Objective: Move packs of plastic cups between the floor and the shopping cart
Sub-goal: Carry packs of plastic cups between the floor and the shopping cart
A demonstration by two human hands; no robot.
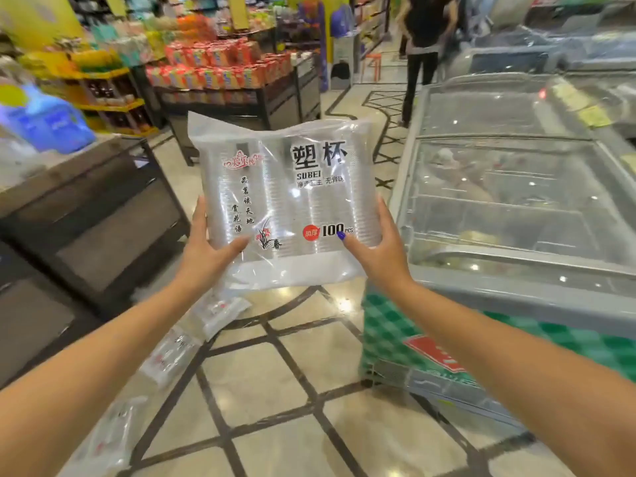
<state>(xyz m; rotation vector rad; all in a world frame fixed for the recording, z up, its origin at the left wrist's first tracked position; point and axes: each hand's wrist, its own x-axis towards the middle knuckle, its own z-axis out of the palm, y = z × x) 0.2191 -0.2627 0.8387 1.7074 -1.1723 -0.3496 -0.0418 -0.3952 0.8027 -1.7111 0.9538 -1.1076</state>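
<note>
Centre frame: pack of cups [285, 201] held upright in air, left hand [206, 242] and right hand [375, 246] gripping lower corners, thumbs in front. Slick film may slip. More packs [192, 335] on floor [292, 390] lower left. Cart unseen.

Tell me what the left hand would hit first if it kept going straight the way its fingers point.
The left hand already grips the pack of plastic cups, so the pack comes first. Beyond it, probably the dark display stand of red snack packs, though depth is unclear.
</note>
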